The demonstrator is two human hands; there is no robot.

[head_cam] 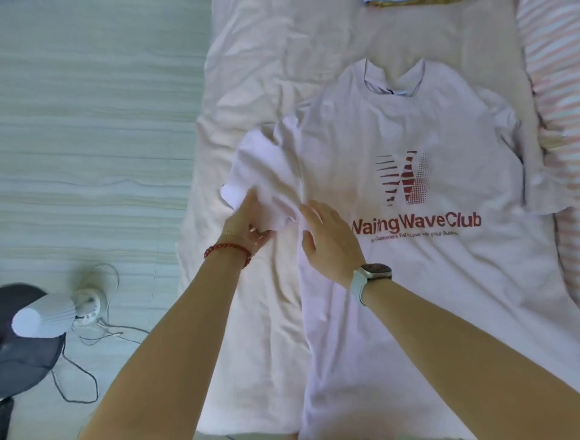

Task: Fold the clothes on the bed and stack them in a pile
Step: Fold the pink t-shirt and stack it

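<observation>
A white T-shirt [408,282] with red "WavingWaveClub" print lies spread face up on the bed [251,78], collar at the far end. Its left sleeve [260,169] is bunched up at the shirt's left side. My left hand [248,223], with a red bead bracelet at the wrist, grips the lower edge of that sleeve. My right hand [326,238], with a watch on the wrist, lies with straight fingers flat on the shirt's left side, just beside the sleeve seam.
The bed has a pale pink wrinkled sheet. A striped pink and white pillow or cover [555,94] runs along the right edge. More fabric [408,2] shows at the far end. On the floor left stand a fan [44,317], a dark object and cables [78,370].
</observation>
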